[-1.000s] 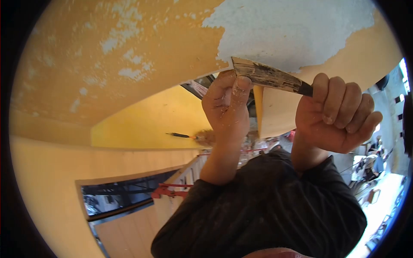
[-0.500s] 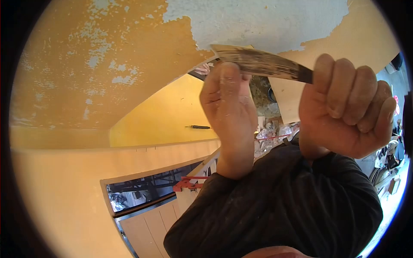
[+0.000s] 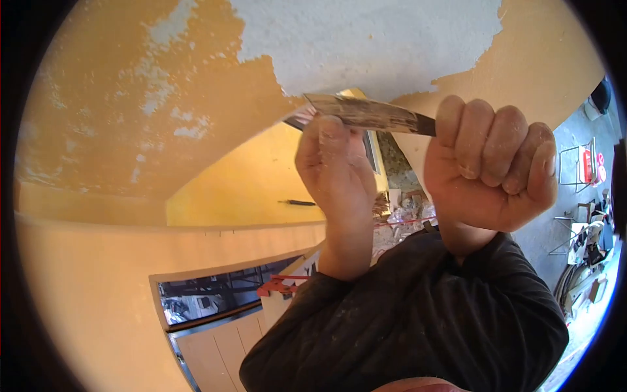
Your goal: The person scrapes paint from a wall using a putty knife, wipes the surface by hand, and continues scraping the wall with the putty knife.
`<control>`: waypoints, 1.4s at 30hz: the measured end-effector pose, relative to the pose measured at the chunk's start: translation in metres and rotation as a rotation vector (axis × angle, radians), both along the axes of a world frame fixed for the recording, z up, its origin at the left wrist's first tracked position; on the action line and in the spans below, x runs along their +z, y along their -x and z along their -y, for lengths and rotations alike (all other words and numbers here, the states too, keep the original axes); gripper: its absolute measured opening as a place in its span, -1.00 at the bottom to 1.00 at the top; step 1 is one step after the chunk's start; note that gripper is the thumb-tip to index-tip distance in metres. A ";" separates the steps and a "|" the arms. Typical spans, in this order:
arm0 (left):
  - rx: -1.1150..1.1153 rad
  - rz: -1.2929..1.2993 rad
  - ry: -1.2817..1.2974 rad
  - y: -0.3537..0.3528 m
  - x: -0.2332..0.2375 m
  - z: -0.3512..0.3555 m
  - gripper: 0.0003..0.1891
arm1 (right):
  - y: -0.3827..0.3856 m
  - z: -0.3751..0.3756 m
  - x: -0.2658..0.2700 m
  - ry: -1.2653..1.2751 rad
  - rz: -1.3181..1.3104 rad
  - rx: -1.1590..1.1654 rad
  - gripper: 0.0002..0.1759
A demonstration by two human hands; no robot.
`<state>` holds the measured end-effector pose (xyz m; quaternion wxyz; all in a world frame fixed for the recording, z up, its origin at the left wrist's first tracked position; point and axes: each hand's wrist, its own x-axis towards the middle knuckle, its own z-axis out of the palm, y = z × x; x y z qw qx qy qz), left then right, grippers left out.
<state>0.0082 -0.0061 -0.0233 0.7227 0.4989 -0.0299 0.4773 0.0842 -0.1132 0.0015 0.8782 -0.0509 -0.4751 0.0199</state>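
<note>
Overhead, a scraper with a wide, stained, dark-streaked blade [image 3: 372,115] is held in both hands, its broad end against or close under the peeling ceiling paint. My left hand [image 3: 336,157] pinches the blade near its broad end, thumb on the near side and the fingers mostly hidden behind. Around the narrow dark end, my right hand [image 3: 490,157] is wrapped in a fist that covers the handle. Above the blade spreads a bare grey patch [image 3: 366,46] with ragged edges, bordered by orange-yellow paint [image 3: 222,91] that is flaking in spots. Pale dust marks both hands.
Below left, a dark slim tool [image 3: 297,202] lies on a yellow surface. A red clamp-like piece [image 3: 281,285] is near the opening above a panelled door [image 3: 215,353]. Cluttered items and a red object [image 3: 588,166] stand on the floor far right.
Both hands and the scraper have shifted left in view, the right hand most, and the blade sits slightly lower. The ceiling patch has also moved left with the camera. The grip is unchanged.
</note>
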 end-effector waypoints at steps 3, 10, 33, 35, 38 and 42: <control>-0.021 -0.001 -0.049 0.004 0.002 -0.004 -0.76 | 0.003 0.000 -0.001 -0.021 0.000 0.036 -0.60; 0.023 -0.038 -0.084 0.007 0.003 -0.005 -0.74 | 0.003 -0.001 -0.002 -0.017 -0.018 0.030 -0.61; 0.044 -0.130 -0.022 0.009 0.014 -0.002 -0.75 | 0.014 -0.004 -0.004 -0.033 -0.021 -0.006 -0.62; -0.004 -0.088 -0.055 0.008 0.011 -0.011 -0.74 | 0.009 -0.007 -0.004 -0.068 -0.024 0.014 -0.62; -0.044 -0.051 -0.070 0.011 0.007 -0.016 -0.73 | 0.010 -0.010 -0.003 -0.057 0.007 0.016 -0.62; -0.023 -0.063 -0.072 0.006 0.008 -0.007 -0.71 | 0.011 -0.003 -0.004 -0.043 0.003 0.007 -0.62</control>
